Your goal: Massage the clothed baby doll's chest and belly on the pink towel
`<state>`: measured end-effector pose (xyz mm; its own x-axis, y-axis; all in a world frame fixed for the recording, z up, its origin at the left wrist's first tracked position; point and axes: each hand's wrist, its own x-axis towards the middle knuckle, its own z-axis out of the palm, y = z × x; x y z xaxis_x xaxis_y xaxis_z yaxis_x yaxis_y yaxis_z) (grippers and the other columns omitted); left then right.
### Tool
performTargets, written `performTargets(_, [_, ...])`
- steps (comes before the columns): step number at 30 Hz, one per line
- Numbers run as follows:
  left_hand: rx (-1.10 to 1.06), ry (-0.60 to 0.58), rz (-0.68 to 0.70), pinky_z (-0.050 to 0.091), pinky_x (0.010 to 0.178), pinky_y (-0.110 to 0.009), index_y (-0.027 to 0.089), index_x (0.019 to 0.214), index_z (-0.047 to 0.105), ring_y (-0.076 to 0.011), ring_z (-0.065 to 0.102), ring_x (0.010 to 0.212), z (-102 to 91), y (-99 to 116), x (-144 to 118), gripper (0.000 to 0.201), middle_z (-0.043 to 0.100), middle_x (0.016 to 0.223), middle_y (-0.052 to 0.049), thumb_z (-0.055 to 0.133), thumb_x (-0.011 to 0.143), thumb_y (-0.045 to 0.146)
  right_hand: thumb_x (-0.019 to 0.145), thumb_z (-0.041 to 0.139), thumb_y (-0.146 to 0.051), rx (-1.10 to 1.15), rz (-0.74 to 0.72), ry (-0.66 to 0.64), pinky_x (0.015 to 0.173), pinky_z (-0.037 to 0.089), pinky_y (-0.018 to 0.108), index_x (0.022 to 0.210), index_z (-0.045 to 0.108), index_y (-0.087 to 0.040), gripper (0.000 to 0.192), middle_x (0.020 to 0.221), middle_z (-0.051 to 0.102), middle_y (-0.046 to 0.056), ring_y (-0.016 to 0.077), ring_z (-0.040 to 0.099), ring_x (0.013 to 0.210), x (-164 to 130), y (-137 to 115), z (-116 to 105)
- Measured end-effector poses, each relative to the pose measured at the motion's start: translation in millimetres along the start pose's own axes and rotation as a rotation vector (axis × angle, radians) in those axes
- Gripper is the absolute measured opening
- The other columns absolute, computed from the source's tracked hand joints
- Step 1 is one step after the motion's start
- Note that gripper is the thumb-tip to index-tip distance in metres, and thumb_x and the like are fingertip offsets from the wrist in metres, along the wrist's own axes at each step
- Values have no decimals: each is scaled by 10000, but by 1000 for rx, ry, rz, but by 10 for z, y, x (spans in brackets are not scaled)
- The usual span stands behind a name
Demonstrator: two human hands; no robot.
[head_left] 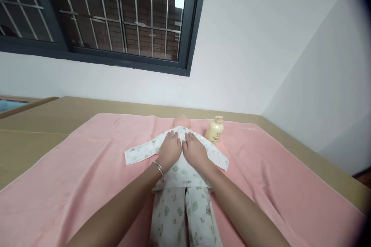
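Observation:
A baby doll lies on a pink blanket (pixel 107 170), its head (pixel 182 122) at the far end. It wears a white printed long-sleeved top (pixel 181 171) and matching trousers (pixel 171 212). My left hand (pixel 170 148), with a silver bangle (pixel 159 170) on the wrist, rests flat on the upper part of the top. Beside it my right hand (pixel 194 148) also lies flat there, palm down, fingers pointing toward the head. Both hands hold nothing. The doll's sleeves stretch out to either side, and its face is not visible.
A cream pump bottle (pixel 215 129) stands on the blanket right of the doll's head. Tan table surface (pixel 34 142) shows around the blanket. Behind are a white wall (pixel 237 46) and a dark-framed window (pixel 185 70) with metal bars.

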<state>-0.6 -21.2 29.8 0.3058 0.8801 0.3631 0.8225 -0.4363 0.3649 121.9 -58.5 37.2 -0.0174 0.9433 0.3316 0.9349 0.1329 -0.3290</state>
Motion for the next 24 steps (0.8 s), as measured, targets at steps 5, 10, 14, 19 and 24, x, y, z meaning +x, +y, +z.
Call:
performTargets(5, [107, -92, 23, 390, 1087, -369, 86, 1183, 626, -251, 518, 1294, -221, 236, -135, 385, 615, 1286, -190, 341, 932, 145, 988, 361, -312, 136, -24, -17, 1173, 253, 386, 1431, 452, -69, 513, 1481, 430, 150, 243, 337, 1412, 142, 211, 4])
performTargets(10, [47, -127, -12, 394, 1076, -363, 68, 1181, 624, -254, 531, 1276, -272, 194, -95, 390, 614, 1287, -193, 343, 938, 186, 998, 326, -291, 60, -17, 5, 1171, 252, 392, 1434, 434, -32, 519, 1484, 416, 177, 269, 325, 1415, 109, 148, 33])
performTargets(14, [11, -75, 79, 319, 1140, -421, 67, 1203, 613, -269, 428, 1375, -118, -63, 43, 402, 559, 1373, -197, 356, 938, 223, 997, 304, -262, -113, 3, 35, 1161, 264, 421, 1430, 423, 10, 525, 1466, 413, 238, 311, 337, 1405, -58, -80, 68])
performTargets(19, [-68, -6, -3, 296, 1157, -417, 86, 1313, 548, -257, 413, 1388, 57, -261, 130, 469, 510, 1436, -164, 310, 975, 306, 959, 356, -207, -219, -68, 19, 1134, 290, 473, 1412, 437, 29, 517, 1420, 448, 278, 347, 382, 1371, -219, -240, 60])
performTargets(24, [76, 79, 15, 351, 1091, -447, 50, 1258, 574, -295, 496, 1294, 29, -120, 42, 459, 578, 1330, -214, 300, 976, 287, 948, 374, -175, -128, -53, -41, 1118, 318, 435, 1382, 495, -31, 473, 1397, 495, 237, 319, 425, 1347, -150, -162, -58])
